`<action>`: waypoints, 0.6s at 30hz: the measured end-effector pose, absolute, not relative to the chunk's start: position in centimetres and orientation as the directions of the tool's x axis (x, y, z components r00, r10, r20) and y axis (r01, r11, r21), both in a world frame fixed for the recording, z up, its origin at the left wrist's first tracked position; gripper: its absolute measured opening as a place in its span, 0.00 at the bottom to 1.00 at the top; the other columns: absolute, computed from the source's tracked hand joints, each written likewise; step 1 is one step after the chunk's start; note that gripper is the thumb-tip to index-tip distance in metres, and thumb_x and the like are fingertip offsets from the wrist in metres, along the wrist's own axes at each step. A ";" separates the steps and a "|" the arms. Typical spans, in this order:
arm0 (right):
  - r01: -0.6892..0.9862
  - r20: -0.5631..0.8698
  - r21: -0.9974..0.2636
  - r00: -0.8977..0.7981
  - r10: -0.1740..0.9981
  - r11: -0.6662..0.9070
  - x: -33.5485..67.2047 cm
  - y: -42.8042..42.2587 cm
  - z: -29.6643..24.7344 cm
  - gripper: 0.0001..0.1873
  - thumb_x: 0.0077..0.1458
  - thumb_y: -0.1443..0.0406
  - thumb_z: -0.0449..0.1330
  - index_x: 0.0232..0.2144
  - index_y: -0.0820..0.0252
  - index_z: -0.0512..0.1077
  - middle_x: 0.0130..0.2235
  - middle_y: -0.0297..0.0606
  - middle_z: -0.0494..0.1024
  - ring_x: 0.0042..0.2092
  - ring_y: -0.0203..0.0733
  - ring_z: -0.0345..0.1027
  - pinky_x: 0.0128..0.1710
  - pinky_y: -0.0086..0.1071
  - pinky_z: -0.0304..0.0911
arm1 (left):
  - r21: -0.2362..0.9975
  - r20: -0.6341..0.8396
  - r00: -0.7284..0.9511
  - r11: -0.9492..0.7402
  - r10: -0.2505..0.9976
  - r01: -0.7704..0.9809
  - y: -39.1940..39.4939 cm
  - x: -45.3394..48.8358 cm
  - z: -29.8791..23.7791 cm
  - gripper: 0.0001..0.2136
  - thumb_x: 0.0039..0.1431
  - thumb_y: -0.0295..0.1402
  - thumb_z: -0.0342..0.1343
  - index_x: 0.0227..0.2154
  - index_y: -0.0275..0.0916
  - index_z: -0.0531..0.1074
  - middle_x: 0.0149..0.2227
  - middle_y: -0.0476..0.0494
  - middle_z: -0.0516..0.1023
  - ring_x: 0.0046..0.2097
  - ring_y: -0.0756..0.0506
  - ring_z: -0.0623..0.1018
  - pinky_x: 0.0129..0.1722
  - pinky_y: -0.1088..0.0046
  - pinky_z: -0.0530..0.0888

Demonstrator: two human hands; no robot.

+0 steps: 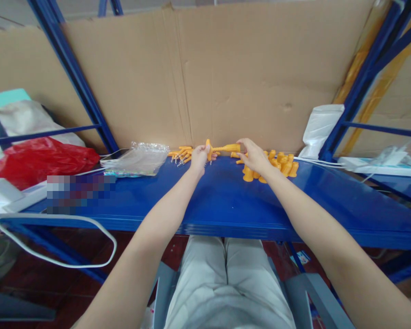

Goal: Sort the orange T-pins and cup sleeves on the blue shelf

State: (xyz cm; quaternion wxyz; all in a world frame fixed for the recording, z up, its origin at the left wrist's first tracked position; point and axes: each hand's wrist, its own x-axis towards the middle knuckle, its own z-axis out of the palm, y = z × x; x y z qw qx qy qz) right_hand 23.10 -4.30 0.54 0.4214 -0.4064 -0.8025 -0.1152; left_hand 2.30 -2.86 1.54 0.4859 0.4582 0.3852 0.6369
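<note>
My left hand (200, 157) is closed on the orange handle of a corkscrew (208, 148), held crosswise above the blue shelf. An orange tapered sleeve (229, 148) extends rightward from that handle, in line with it. The thumb and forefinger of my right hand (255, 156) are around the sleeve's wide right end. Left of my left hand lies a pile of orange-handled corkscrews (183, 154) with bare metal spirals. Beside and partly behind my right hand stands a cluster of orange sleeves (280, 164). Smaller orange pieces (235, 155) lie under my right fingertips, partly hidden.
A stack of clear plastic bags (137, 159) lies left on the blue shelf (233, 205). A red plastic bag (44, 160) is farther left. Cardboard (260, 68) closes off the back. A white package (320, 130) leans at the right post. A white cable (111, 256) loops off the front left.
</note>
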 end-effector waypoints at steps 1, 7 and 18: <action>0.749 0.770 -0.156 -0.317 0.554 0.644 23.1 -4.3 0.6 0.18 0.57 0.67 0.57 0.51 0.57 0.69 0.53 0.49 0.76 0.49 0.53 0.73 0.51 0.48 0.68 | 0.935 0.213 -0.105 -0.234 0.971 -0.267 -2.8 2.3 1.5 0.11 0.64 0.29 0.59 0.27 0.39 0.64 0.18 0.54 0.70 0.22 0.52 0.77 0.26 0.80 0.74; 0.641 0.712 -0.447 -0.166 0.682 0.624 22.5 -4.2 0.8 0.15 0.59 0.58 0.62 0.46 0.57 0.70 0.49 0.46 0.78 0.41 0.46 0.75 0.46 0.43 0.71 | 0.918 0.288 -0.088 -0.301 0.953 -0.256 -2.7 2.3 1.4 0.10 0.65 0.29 0.57 0.30 0.40 0.63 0.20 0.57 0.71 0.21 0.54 0.76 0.26 0.82 0.73; 0.319 0.310 -0.889 -0.109 0.944 0.329 21.9 -5.6 1.8 0.14 0.63 0.56 0.60 0.28 0.55 0.68 0.25 0.33 0.75 0.25 0.34 0.67 0.25 0.27 0.63 | 0.921 0.321 -0.079 -0.331 0.944 -0.206 -3.0 2.6 1.3 0.06 0.64 0.28 0.57 0.32 0.39 0.66 0.24 0.55 0.74 0.25 0.53 0.78 0.33 0.77 0.77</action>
